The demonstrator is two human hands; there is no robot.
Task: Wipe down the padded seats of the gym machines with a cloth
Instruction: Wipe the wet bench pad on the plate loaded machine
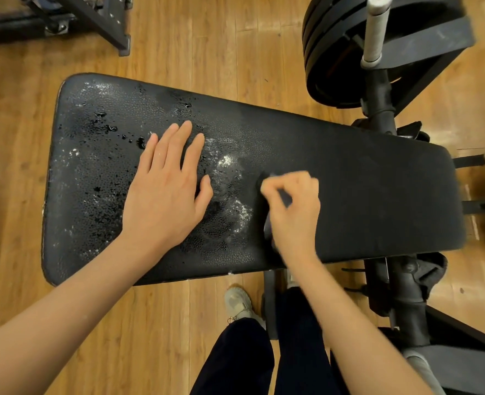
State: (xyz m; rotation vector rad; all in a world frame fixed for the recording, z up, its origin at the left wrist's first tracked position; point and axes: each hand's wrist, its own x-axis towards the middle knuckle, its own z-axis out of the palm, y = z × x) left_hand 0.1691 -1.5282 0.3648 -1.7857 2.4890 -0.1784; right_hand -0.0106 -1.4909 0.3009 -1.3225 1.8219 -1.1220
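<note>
Head view: left hand (164,192) flat, fingers straight, bracing on wet black padded seat (363,181). Right hand (294,206) pinches dark cloth (267,223) to wipe.

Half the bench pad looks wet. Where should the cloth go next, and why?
Probably sweep the cloth leftward. The right hand grips it mid-pad, where the right side looks dry, while droplets cover the left side under the flat left hand, which should lift first.

Black weight plates (318,52) hang on a bar beside a grey handle (375,29); wooden floor (207,38) (glossy planks) runs beneath another machine's frame (98,18).
</note>
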